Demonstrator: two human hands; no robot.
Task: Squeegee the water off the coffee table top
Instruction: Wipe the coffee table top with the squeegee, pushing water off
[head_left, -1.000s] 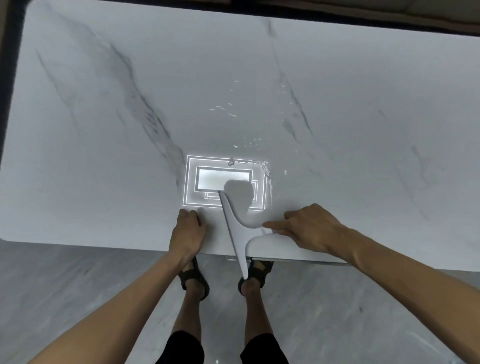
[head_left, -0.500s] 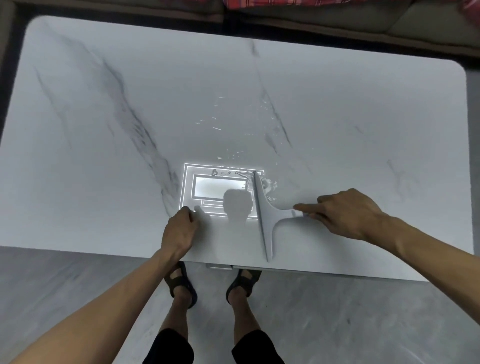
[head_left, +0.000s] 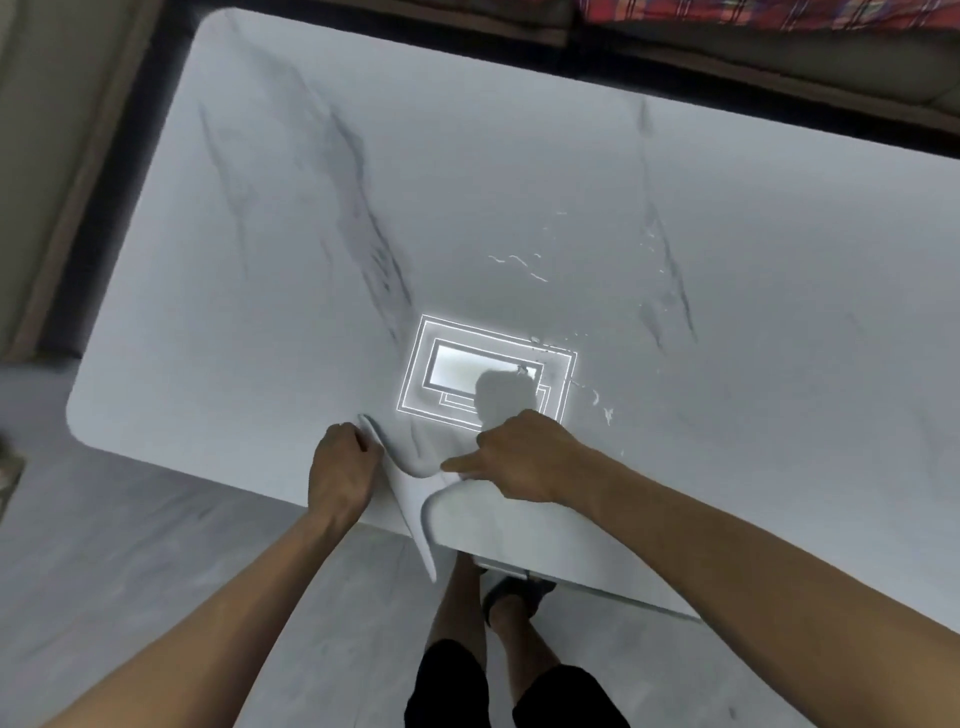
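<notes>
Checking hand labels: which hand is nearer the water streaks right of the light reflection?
Right. The right hand is just left of and below the water streaks, gripping the squeegee handle. The left hand sits farther left, by the blade's upper end.

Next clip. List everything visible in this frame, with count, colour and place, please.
coffee table top: one, white marble with grey veins, fills the middle.
squeegee: one, white, at the near edge, blade end overhanging it.
water: scattered streaks and drops, clear, right of centre.
light reflection: one, bright white rectangle, near centre.
plaid fabric: one, red, top right.
floor: grey, around the table.
left hand: one, curled, against the blade's far end; grip unclear.
right hand: one, grips the squeegee handle.
legs: two, below the near edge; shorts black, sandal dark.
</notes>
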